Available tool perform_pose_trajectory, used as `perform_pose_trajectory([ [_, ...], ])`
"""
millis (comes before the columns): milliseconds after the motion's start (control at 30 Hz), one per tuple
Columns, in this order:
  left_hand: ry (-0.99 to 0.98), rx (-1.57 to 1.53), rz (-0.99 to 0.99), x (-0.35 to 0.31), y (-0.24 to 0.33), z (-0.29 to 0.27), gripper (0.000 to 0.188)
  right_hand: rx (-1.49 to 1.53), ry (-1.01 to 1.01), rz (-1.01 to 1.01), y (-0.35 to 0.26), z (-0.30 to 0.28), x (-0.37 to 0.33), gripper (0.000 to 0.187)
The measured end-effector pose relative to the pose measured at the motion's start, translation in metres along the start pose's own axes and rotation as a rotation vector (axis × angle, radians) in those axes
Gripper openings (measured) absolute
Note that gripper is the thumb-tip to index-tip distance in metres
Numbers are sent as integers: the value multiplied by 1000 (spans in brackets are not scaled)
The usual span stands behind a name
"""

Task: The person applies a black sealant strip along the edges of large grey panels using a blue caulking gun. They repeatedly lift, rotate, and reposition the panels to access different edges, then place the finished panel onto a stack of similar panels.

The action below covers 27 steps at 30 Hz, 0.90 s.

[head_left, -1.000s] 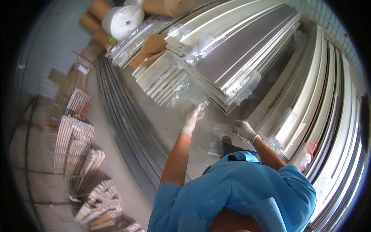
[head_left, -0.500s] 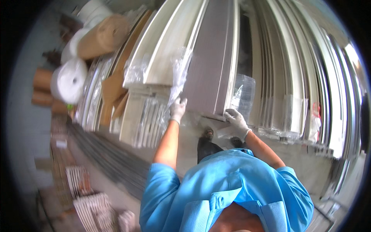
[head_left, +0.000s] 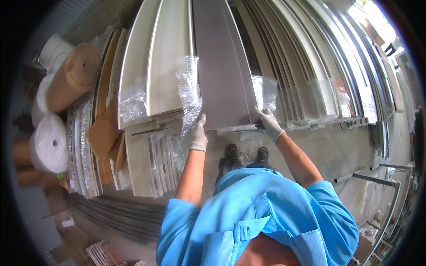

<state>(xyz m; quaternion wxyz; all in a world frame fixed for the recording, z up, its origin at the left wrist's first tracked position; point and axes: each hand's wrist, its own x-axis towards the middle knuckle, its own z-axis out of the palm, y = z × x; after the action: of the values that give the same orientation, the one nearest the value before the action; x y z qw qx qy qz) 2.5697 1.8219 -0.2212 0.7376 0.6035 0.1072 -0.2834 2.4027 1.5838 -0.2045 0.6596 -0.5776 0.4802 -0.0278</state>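
Note:
A long dark grey-brown panel (head_left: 224, 80) lies lengthwise ahead of me, its near end facing my body. My left hand (head_left: 199, 135), in a pale glove, grips the panel's near left corner with the thumb on top. My right hand (head_left: 269, 122), gloved too, is closed on the right edge close to the same end; its fingertips under the panel are hidden. Loose clear plastic wrap (head_left: 189, 88) hangs along the left edge beside my left hand. More clear wrap (head_left: 265, 92) lies just beyond my right hand.
Cream panels (head_left: 168, 66) with wrapped ends are stacked on the left. Many long profiles (head_left: 306, 75) stand in rows on the right. Wrap rolls (head_left: 54, 142) and a brown roll (head_left: 73, 77) stand far left. A metal frame (head_left: 375, 179) is at the lower right.
My view has turned, and the panels now sit further left in it. My right hand has moved from the panel's near corner slightly up its right edge. Both hands stay on the panel.

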Motion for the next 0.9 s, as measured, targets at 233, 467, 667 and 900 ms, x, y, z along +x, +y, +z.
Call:
perform_pose_trajectory([
  [233,-311,-494,-339,-9,30,-4,44,46,-176,-110,-54,-17,-39,54],
  [467,-354,524,707,-11,1,8,65,444,-398,-64,-83,-14,-61,78],
  [667,-283,1158,924,28,-26,8,55,655,-333,-23,-97,-3,-71,79],
  [900,-1133,1540,460,-39,-60,23,26,694,-354,-52,-120,-20,-83,87],
])
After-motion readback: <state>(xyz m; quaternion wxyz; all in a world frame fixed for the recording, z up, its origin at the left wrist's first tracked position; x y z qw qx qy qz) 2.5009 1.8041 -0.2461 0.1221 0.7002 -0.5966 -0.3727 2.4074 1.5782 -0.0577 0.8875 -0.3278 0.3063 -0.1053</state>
